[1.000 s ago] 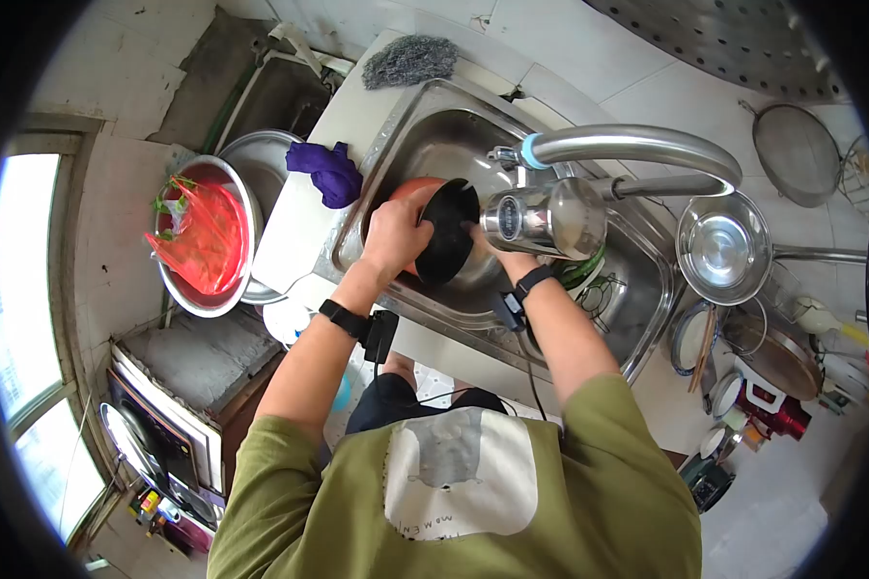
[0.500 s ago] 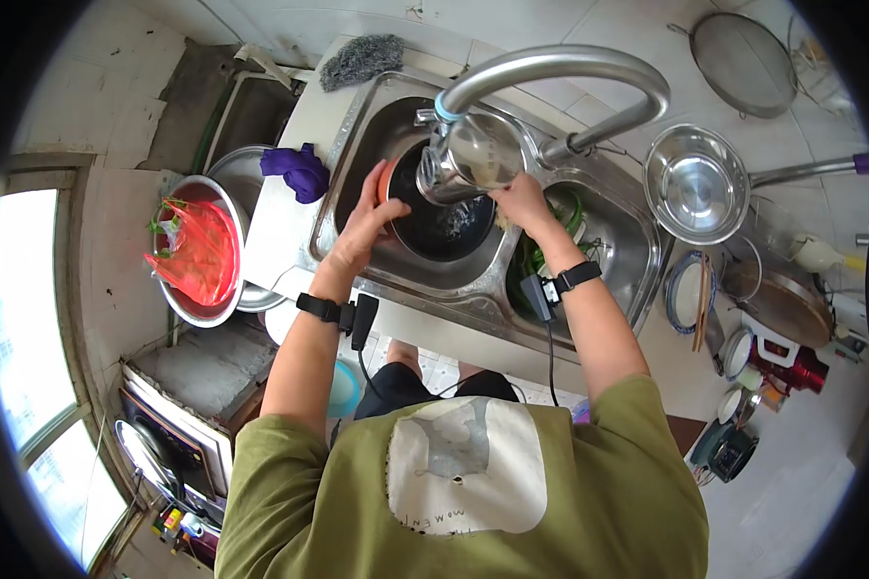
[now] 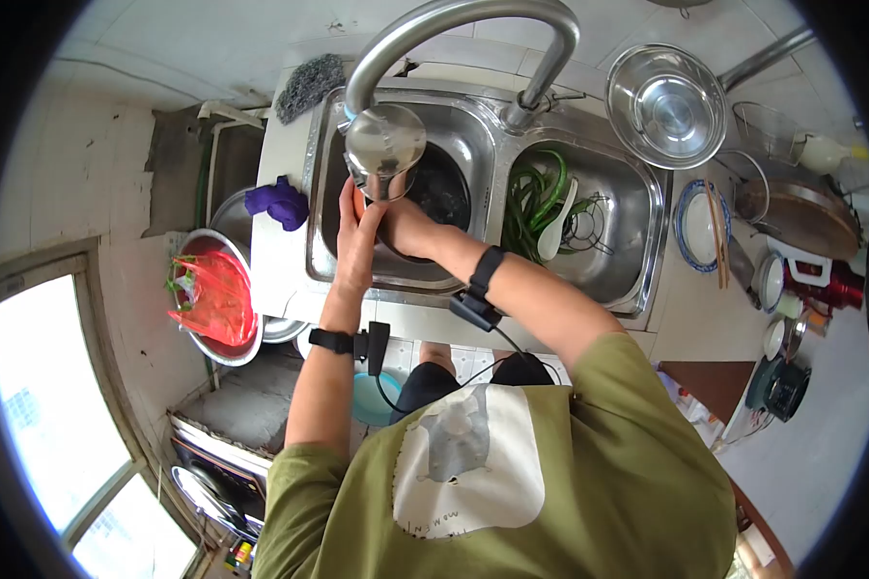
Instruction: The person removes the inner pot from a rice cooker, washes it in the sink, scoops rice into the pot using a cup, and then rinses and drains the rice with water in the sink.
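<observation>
A dark pot (image 3: 441, 193) sits in the left sink basin, partly under the tap (image 3: 454, 17). A round shiny metal piece (image 3: 384, 145) at the tap's end covers part of the pot and some of my fingertips. My left hand (image 3: 354, 241) grips the pot's left edge, where an orange-red part (image 3: 359, 203) shows between thumb and fingers. Close beside it, my right hand (image 3: 407, 230) reaches over the pot's left side. Its fingers are hidden below the metal piece.
Green vegetables (image 3: 523, 207), a white spoon (image 3: 558, 222) and a wire rack (image 3: 589, 227) lie in the right basin. Left of the sink are a purple cloth (image 3: 278, 203) and a bowl with a red bag (image 3: 224, 299). A metal bowl (image 3: 666, 106) hangs upper right.
My right hand has moved left from the pot's right side, close to my left hand. The camera view has shifted, and more of the right basin shows.
</observation>
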`<state>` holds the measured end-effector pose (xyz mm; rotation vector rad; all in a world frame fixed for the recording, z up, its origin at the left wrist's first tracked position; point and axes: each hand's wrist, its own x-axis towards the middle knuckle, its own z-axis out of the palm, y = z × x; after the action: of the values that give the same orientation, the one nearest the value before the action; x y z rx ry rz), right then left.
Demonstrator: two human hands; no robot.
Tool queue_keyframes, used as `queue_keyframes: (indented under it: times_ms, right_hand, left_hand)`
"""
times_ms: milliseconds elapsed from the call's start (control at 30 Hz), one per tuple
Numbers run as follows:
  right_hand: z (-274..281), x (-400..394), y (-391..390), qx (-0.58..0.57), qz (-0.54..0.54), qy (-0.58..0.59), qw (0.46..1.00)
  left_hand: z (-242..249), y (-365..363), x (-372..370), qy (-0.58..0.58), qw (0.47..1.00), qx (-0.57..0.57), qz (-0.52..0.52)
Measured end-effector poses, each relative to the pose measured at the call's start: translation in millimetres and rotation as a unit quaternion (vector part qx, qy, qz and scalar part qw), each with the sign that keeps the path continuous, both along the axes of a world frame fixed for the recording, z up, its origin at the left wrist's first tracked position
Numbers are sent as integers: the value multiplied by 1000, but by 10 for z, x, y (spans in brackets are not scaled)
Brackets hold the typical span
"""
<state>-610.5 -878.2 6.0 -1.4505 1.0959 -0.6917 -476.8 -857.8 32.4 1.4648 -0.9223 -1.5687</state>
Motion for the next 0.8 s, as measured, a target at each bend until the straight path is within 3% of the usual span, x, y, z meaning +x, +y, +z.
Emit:
queue_keyframes:
  times_ms: [33,100,200,233,267,333,433,533,567,667,700,767,800]
  right_hand:
    - [-16,45,-24,-35,-10,-11,999]
    - [-174,141,-62,-107,-29,-30,993]
    - [-338,62,-267,-104,18,129,986]
    - [-367,4,-286,-176,-36,126,976]
    - [-502,-58,-317,-184,-13,186,965]
    - [-583,-109,-301,-189,10,245,951]
    - [-422,-73,-131,-53,25,252,966]
    - [-368,157,-69,12,39,-48,998]
    - [-17,151,-29,37,-9,-139,990]
    - [57,199,-100,185,2,-224,957]
    - [-64,237,-124,31,-18,-186,982]
    - [-208,227,-131,-123,-38,-145,981]
    - [-76,117,-127,-128,-38,-37,990]
  left_hand:
    - [-35,3,18,-2,1000,0,-7]
    - [-22,-18,54,-122,991,-40,-46]
    - [84,8,53,-70,997,-12,-25]
    - [105,5,62,-52,998,-27,-21]
    - [145,-8,70,-57,998,-36,-14]
    - [95,-59,86,-62,996,-60,-3]
    - [36,-106,117,-78,995,-63,6]
    - [-113,-133,140,-129,989,-69,16]
    - [-168,-148,147,-145,987,-73,16]
    - [-376,-158,225,-257,963,-76,-34]
    - [-384,-167,222,-258,962,-76,-36]
    - [-383,-145,236,-249,965,-56,-53]
    - [-278,-135,221,-269,960,-53,-55]
